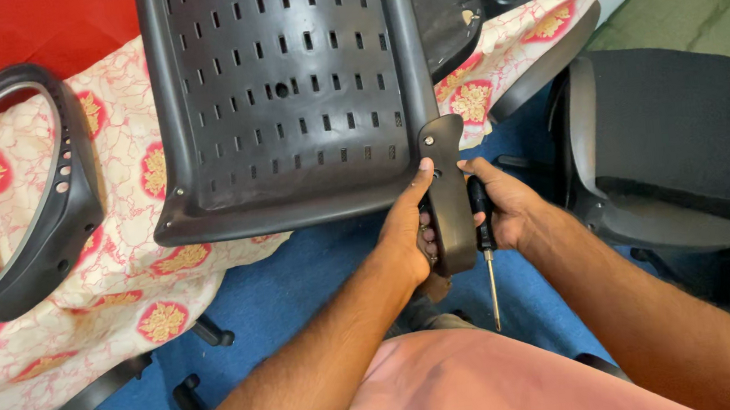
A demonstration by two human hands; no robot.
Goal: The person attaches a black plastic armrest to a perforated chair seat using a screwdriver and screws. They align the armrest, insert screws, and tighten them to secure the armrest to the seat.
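The left hand (409, 232) is closed around the near end of the black armrest bracket (448, 192), thumb laid up along its left edge, pressing the upper end of the bracket against the near right corner of the perforated seat pan (281, 96). This grip appears to keep the bracket's holes lined up with the pan's edge. The right hand (506, 213) is curled shut around the black handle of a screwdriver (485, 247), its fingers also bearing on the right side of the bracket. The shaft points down and toward the person, away from the work, so the tool is parked in the palm, not engaged with any screw. The seat pan lies underside up on a table covered by a floral cloth (122, 303), its near edge overhanging, which leaves the corner free for both hands. A second armrest (16, 192), a closed loop, lies on the cloth well apart at the left. An assembled office chair (665, 137) stands at the right on blue floor (301, 284).
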